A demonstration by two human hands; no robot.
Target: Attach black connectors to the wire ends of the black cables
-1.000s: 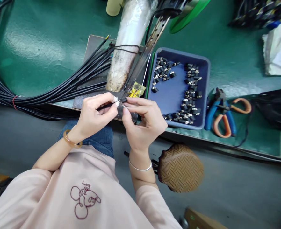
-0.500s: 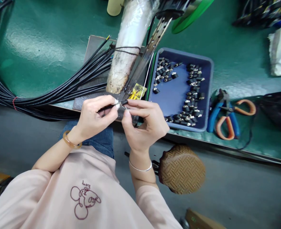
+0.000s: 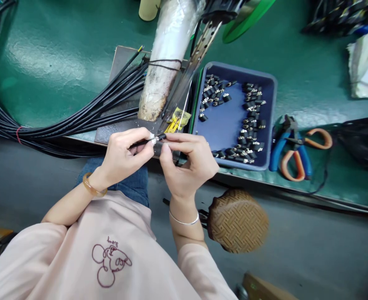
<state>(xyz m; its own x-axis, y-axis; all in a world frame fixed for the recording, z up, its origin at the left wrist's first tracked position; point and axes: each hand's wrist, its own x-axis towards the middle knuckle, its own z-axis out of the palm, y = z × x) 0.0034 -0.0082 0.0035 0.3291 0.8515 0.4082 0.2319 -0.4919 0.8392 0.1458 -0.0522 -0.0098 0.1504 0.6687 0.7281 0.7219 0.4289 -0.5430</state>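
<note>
Pinching a thin black cable [image 3: 138, 143] near its end, the fingers of the left hand [image 3: 123, 156] are closed over the near edge of the green bench [image 3: 49, 89]. I see a small black cylindrical connector [image 3: 162, 136] with metal pins at the cable's tip, between the two hands. Fingertips of the right hand [image 3: 192, 164] meet at or just beside the connector's right end, thumb bent below; I cannot tell whether they grip it.

Just beyond my hands lies a yellow piece [image 3: 173, 125] on the dark grey board [image 3: 121, 58]. Above the board, a pale plastic-wrapped tube [image 3: 167, 54] slants beside a perforated metal bar [image 3: 204, 41]. To the left, a long bundle of black cables [image 3: 68, 127], bound with a red tie [image 3: 18, 134], curves onto the board.

On my right sits a blue plastic tray [image 3: 274, 108], holding loose black connectors [image 3: 249, 121] in clusters along its left, right and near sides. Farther right are a blue-handled cutting tool [image 3: 277, 152] and an orange-handled tool [image 3: 323, 137], overlapping on the bench. Below the bench edge stands a round brown stool [image 3: 238, 221] with a woven-pattern top.
</note>
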